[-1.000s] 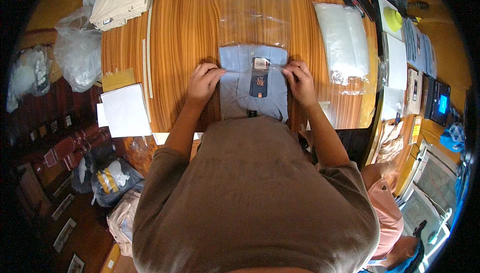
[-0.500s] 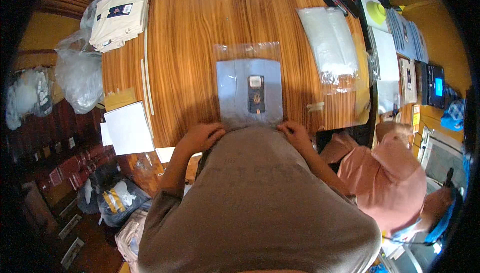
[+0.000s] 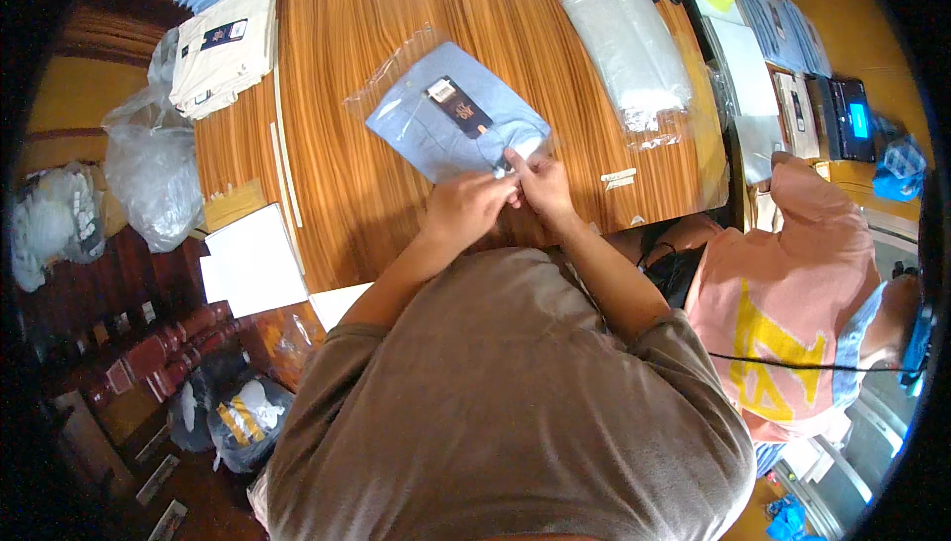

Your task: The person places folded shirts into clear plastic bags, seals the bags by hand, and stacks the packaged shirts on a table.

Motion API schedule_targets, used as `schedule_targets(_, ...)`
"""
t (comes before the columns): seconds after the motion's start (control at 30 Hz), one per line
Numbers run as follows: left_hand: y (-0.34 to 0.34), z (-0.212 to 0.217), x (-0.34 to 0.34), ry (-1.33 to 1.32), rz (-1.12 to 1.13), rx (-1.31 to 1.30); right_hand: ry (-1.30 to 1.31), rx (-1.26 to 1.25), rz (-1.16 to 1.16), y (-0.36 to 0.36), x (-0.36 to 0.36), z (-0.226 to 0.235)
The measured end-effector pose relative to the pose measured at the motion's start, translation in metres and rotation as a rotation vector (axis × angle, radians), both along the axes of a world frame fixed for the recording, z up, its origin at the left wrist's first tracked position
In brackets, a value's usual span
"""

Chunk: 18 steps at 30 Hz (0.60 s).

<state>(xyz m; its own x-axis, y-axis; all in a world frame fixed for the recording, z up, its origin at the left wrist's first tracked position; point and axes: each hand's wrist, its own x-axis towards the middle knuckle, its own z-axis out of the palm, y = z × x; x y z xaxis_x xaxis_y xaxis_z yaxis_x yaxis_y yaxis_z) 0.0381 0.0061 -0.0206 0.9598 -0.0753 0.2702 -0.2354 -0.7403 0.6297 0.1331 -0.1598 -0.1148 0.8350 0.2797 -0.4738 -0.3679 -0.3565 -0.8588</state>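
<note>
Left to right: cream stack (image 3: 223,51); bagged blue shirt (image 3: 456,115) lying mid-desk (image 3: 337,184); our left hand (image 3: 466,206) and right hand (image 3: 540,184) pinch its near corner. We judge sealing underway; next needs pressing the flap flat

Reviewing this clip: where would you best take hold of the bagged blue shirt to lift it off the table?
Probably by the near edge of the bagged blue shirt, coming from the person's side. It lies flat and skewed on the wooden table, and the left hand and right hand already pinch that near corner.
</note>
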Motion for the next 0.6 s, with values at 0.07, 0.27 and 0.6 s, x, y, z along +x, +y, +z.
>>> schedule_targets(0.07,-0.01,0.014,-0.007,-0.071,-0.066,-0.016,0.017,0.193,-0.079,0.02,-0.004,0.015)
schedule_targets(0.27,-0.016,0.016,-0.034,-0.041,-0.386,0.033,-0.247,-0.223,0.021,0.019,-0.009,0.013)
schedule_targets(0.6,0.08,-0.059,-0.03,0.03,0.092,0.4,0.313,0.497,-0.111,-0.006,-0.038,0.014)
